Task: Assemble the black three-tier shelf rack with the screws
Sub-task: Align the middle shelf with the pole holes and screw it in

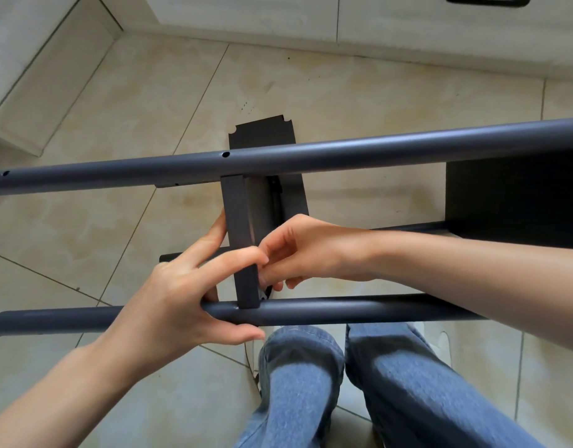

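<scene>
Head view: left hand [168, 295] grips the near tube [343, 310]; right hand [307, 253] pinches beside the crossbar [239, 221].

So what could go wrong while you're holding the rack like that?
The right hand has its fingertips tucked behind the flat crossbar, perhaps on a screw too hidden to see; a small one could slip and drop to the tile floor. The left hand alone grips the near pole, so the rack might twist. Fingers could get pinched at the joint.
</scene>
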### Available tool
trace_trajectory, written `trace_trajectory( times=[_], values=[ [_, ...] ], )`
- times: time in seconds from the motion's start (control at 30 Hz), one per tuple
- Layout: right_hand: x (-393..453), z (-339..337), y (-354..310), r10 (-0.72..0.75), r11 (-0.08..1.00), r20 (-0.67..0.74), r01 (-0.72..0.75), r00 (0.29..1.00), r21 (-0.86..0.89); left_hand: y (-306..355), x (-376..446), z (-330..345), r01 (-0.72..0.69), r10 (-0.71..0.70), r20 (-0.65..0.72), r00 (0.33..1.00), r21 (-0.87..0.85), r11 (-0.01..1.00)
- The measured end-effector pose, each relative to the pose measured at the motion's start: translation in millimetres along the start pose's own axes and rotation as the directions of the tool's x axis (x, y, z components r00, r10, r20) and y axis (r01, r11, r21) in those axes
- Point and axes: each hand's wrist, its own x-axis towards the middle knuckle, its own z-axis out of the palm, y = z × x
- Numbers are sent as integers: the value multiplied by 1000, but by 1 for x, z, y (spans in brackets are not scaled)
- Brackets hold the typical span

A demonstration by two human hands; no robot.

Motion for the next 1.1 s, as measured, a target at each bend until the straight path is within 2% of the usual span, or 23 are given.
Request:
trace_trajectory(
  times=[0.23, 0.43, 0.77, 0.97, 1.1],
  values=[
    [3, -10, -11, 172, 985, 127, -172, 977, -8, 2, 4, -2, 1, -2, -35, 999, -36, 999],
    [7, -16, -18, 235, 969, 198, -245, 952, 27, 2, 6, -5, 46, -46, 10, 999, -40, 998],
    [12, -16, -16, 262, 959, 210, -278, 942, 49, 5, 15, -6, -37, 37, 1, 999, -86, 996],
    [13, -22, -18, 289, 948, 232, -311, 929, 61, 3, 16, -9, -14, 14, 2, 1000, -135, 991],
    [15, -18, -19, 243, 960, 210, -266, 947, 86, 5, 17, -10, -44, 46, 18, 999, -128, 991]
  ],
)
